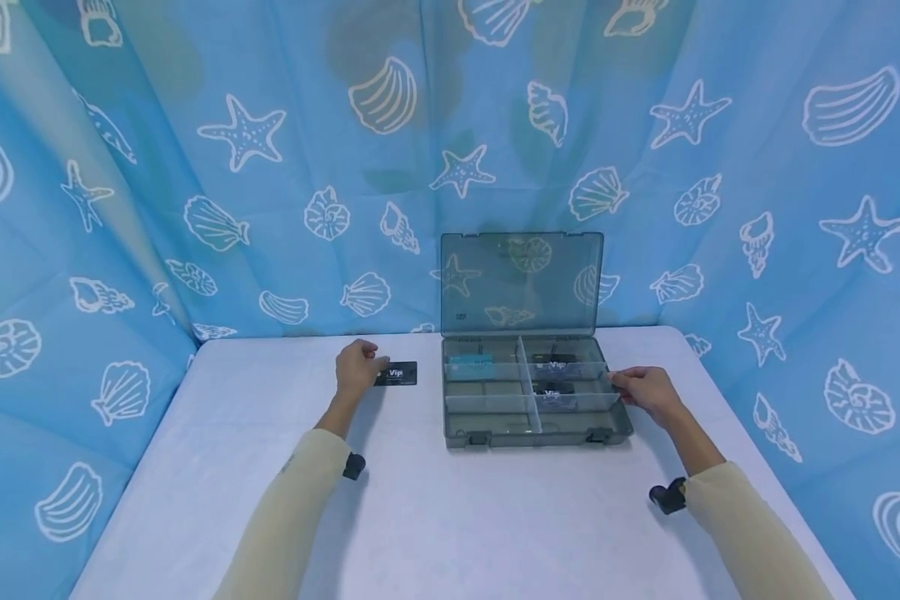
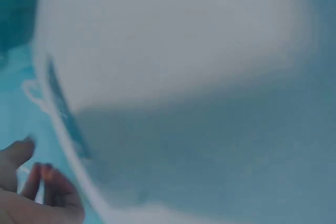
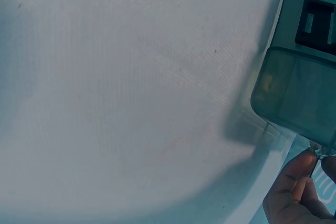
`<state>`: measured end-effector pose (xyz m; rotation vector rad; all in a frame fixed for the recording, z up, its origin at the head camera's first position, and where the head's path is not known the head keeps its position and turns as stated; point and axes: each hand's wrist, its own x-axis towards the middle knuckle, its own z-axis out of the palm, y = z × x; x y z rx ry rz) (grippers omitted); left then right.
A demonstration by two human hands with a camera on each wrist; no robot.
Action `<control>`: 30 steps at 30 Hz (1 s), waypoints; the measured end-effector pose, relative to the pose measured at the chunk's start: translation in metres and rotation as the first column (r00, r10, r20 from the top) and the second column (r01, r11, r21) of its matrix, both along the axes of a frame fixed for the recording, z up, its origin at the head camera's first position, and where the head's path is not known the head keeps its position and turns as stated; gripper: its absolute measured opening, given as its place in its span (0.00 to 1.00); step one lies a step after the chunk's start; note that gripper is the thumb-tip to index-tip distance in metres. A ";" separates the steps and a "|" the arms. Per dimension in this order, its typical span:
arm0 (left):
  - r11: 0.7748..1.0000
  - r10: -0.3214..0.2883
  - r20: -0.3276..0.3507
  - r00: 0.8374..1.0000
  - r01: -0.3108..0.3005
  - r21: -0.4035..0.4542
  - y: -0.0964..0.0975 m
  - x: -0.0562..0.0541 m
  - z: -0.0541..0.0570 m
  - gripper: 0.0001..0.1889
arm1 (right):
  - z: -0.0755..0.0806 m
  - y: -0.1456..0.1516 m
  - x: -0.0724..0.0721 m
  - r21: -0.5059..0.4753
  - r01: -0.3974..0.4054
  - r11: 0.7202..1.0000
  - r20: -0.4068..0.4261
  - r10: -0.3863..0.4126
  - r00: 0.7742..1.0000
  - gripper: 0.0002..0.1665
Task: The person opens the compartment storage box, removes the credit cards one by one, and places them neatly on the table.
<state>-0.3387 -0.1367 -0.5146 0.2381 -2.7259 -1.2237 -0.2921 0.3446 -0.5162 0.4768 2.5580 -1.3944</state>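
A black card with "Vip" on it (image 1: pixel 397 373) lies on the white table, left of a smoky clear compartment box (image 1: pixel 495 440). My left hand (image 1: pixel 356 367) is right at the card's left end, its thumb overlapping it in the head view. In the left wrist view, the thumb and fingers stand apart with nothing between them. With thumb and fingers, my right hand (image 1: pixel 645 388) pinches the right wall of the box. Inside, a teal card (image 1: pixel 471 367) sits back left, and black Vip cards (image 1: pixel 555 397) occupy the back and middle right compartments.
The box's clear lid (image 1: pixel 521 283) stands raised at the back, in front of a blue curtain (image 1: pixel 292 208) with shell prints. White cloth covers the table (image 1: pixel 450 517), whose far edge runs just behind the box.
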 end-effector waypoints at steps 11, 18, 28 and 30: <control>0.686 -0.427 0.209 0.880 0.165 0.709 0.092 -0.003 0.058 0.35 | -0.044 0.027 -0.019 0.002 0.044 0.999 -0.034 -0.043 0.998 0.35; 0.662 -0.465 0.335 0.819 0.070 0.746 0.117 -0.008 0.067 0.40 | 0.002 0.001 0.004 -0.022 0.050 0.999 0.014 -0.049 0.999 0.31; 0.602 -0.485 0.442 0.755 -0.078 0.795 0.130 -0.024 0.071 0.45 | 0.005 -0.003 0.005 -0.036 0.018 0.999 -0.017 -0.019 1.000 0.30; 0.575 -0.482 0.433 0.762 -0.097 0.812 0.131 -0.026 0.066 0.44 | 0.006 -0.003 0.006 -0.035 0.008 0.999 -0.022 -0.009 1.000 0.30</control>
